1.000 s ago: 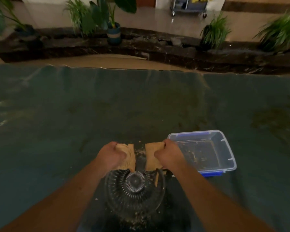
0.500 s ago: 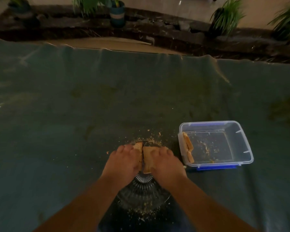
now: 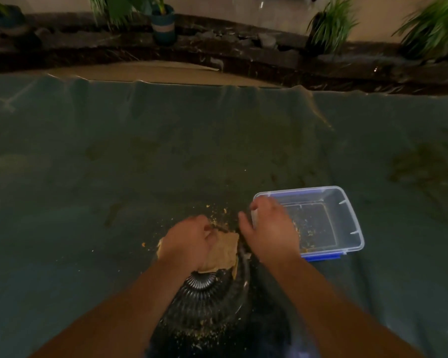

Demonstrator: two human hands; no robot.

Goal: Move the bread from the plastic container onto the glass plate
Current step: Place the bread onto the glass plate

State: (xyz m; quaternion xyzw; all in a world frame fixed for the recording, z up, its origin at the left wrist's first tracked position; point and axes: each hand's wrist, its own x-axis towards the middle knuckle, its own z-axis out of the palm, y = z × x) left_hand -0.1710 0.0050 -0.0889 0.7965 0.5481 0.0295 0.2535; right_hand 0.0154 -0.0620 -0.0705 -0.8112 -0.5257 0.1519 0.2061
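Green cloth (image 3: 114, 177); bread (image 3: 224, 250) on plate (image 3: 217, 301)

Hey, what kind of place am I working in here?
Probably an indoor lobby or atrium, not a kitchen: a table under a green cloth faces a dark stone planter border with potted plants on a shiny tiled floor.

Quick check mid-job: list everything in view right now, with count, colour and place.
bread: one piece visible, tan, on the plate's far edge under the left hand
plate: one, clear ribbed glass, near centre
container: one, clear with blue trim, right of plate, only crumbs visible inside
crumbs: many, tan, around plate
cloth: one, dark green, covers table
plants: several, green, background
hands: left on bread; right at the container's near-left rim
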